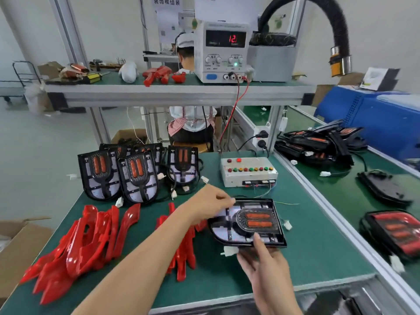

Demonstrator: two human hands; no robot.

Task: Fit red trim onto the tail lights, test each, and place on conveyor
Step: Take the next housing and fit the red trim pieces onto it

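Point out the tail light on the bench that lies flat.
The tail light held in both hands; the others behind it stand upright in a row.

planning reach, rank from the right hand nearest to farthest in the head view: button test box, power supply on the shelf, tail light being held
1. Tail light: gripped at its near edge by the right hand.
2. Button test box: farther back on the green mat, beyond the light.
3. Power supply: up on the rear shelf, farthest.

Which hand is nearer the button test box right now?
Left. The left hand grips the far edge of the held tail light, just in front of the test box. The right hand holds the light's near edge, farther from the box.
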